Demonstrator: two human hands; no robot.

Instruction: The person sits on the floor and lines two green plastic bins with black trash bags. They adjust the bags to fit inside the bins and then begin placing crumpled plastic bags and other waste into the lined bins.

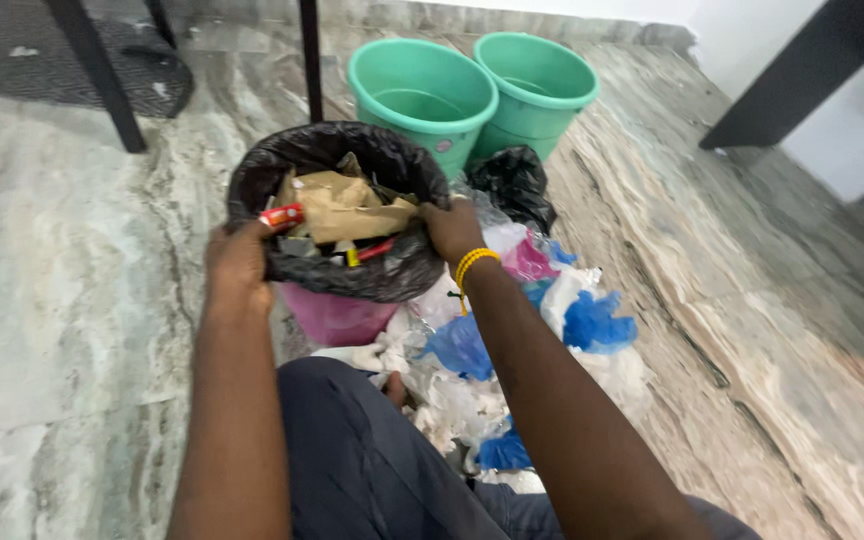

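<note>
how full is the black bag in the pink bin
Nearly full: crumpled brown paper and wrappers reach the rim of the black bag, which both hands hold open.

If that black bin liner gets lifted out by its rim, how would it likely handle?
The black bin liner would probably sag and stretch; it is thin, crinkled film. It looks light for its bulk, filled mostly with crumpled brown paper. The left hand and right hand grip opposite edges.

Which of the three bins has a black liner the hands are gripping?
The pink bin nearest the person; both green buckets behind it are unlined.
</note>
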